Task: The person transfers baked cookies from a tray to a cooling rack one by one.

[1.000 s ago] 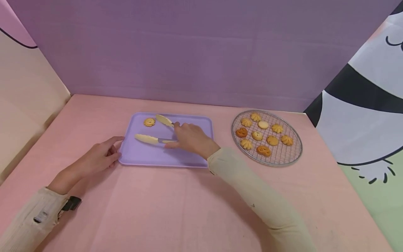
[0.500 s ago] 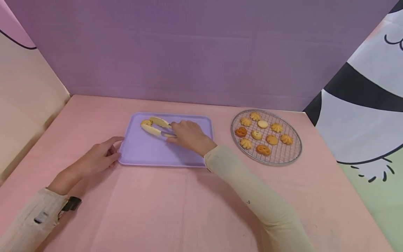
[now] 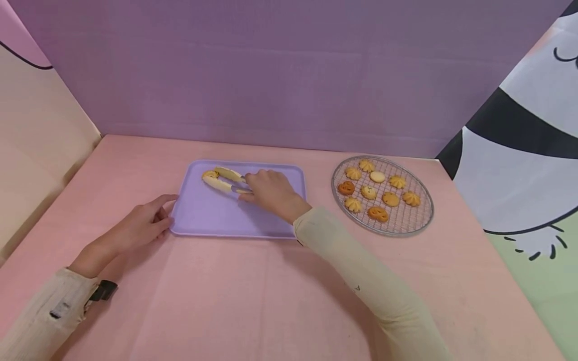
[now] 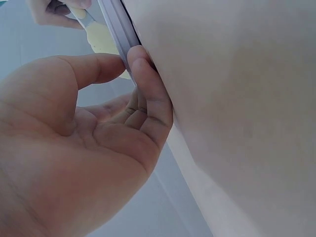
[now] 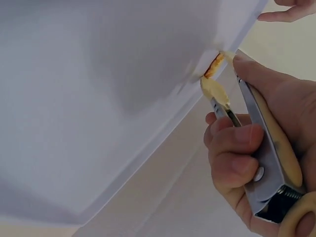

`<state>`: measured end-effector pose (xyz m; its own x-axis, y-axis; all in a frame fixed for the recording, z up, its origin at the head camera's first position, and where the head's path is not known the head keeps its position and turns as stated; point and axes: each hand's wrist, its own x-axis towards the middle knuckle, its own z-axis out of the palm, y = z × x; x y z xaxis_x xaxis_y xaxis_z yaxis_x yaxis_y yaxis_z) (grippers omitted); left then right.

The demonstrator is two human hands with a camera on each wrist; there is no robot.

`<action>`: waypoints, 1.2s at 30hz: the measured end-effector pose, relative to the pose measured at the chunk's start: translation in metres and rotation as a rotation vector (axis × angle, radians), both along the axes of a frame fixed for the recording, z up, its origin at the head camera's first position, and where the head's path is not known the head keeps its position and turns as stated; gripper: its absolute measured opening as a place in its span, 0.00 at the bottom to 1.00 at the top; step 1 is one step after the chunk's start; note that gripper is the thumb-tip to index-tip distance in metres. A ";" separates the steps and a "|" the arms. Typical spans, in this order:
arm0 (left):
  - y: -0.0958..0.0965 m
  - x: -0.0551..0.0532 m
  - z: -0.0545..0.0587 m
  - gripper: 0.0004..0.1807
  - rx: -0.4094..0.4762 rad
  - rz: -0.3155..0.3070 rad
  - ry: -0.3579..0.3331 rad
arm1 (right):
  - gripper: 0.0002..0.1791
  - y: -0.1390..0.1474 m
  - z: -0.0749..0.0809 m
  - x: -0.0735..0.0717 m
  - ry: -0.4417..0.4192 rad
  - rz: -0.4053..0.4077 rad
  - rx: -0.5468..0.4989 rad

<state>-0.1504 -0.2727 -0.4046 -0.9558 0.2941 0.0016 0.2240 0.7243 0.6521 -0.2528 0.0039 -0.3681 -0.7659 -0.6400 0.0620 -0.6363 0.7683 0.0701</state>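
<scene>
My right hand [image 3: 273, 193] grips a pair of tongs [image 5: 266, 148] with cream-coloured tips and a metal body. Between the tong tips sits a round golden cookie [image 3: 209, 175], near the far left corner of a lilac tray [image 3: 235, 220]. In the right wrist view the cookie's browned edge [image 5: 214, 65] shows between the two tips, close over the tray surface. My left hand [image 3: 146, 220] pinches the tray's left rim between thumb and fingers, as the left wrist view shows the rim [image 4: 118, 29] between them.
Right of the tray lies a round wire cooling rack [image 3: 406, 223] with several cookies, among them a pretzel-shaped one [image 3: 378, 214] and a pale round one [image 3: 377, 176]. A pink cloth [image 3: 217, 296] covers the table. A purple wall [image 3: 289, 75] stands behind.
A second ago the tongs were spread wide, right of the cookie. They moved left and their tips closed about it. The left hand stayed at the tray's rim.
</scene>
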 end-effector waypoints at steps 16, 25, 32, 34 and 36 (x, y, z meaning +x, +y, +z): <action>0.000 0.000 0.001 0.26 -0.004 -0.013 0.019 | 0.31 0.032 0.013 0.015 0.042 0.059 -0.059; 0.000 0.000 0.001 0.26 -0.003 -0.004 0.020 | 0.32 0.046 0.012 0.023 0.116 0.097 -0.081; 0.000 -0.001 -0.002 0.26 0.001 -0.007 0.026 | 0.31 0.056 0.013 0.031 0.152 0.102 -0.091; 0.000 -0.001 -0.002 0.26 0.001 -0.008 0.027 | 0.31 0.057 0.013 0.033 0.155 0.100 -0.095; 0.000 -0.001 -0.001 0.26 0.000 -0.009 0.027 | 0.31 0.059 0.014 0.035 0.164 0.094 -0.093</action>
<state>-0.1513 -0.2728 -0.4059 -0.9527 0.3026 0.0276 0.2481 0.7223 0.6455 -0.2182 0.0631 -0.3544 -0.6782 -0.6937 0.2425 -0.6912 0.7142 0.1101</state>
